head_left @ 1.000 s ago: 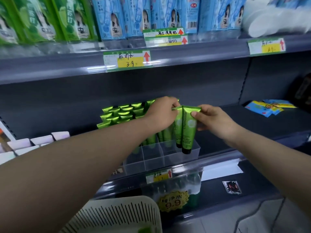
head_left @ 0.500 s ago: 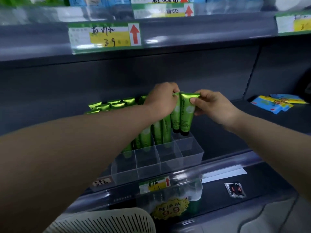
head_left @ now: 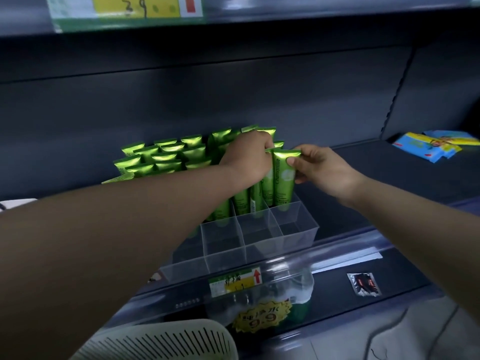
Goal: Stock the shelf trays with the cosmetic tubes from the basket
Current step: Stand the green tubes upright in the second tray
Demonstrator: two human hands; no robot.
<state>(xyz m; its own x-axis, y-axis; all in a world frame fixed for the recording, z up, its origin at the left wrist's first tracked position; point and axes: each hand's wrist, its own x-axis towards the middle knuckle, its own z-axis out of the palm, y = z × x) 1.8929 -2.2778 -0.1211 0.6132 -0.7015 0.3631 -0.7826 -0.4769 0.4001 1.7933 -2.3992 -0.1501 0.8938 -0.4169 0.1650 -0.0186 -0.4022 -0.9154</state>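
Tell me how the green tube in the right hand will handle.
Likely light: the right hand holds the green tube by a pinch at its crimped top. Probably tippy: tall, narrow, cap-down, so the clear tray dividers prop it. Glossy skin may slip.

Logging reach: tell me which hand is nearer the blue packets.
Right. The right hand pinches a tube left of the blue packets; the left hand grips tubes farther left.

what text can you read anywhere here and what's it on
"Chamomile": on the green tube that the right hand pinches.
"9.9": on the yellow starburst sign below the shelf edge.
"39", perhaps 3.9: on the top price tag.
Handwriting on the lower price tag: too blurred to read.
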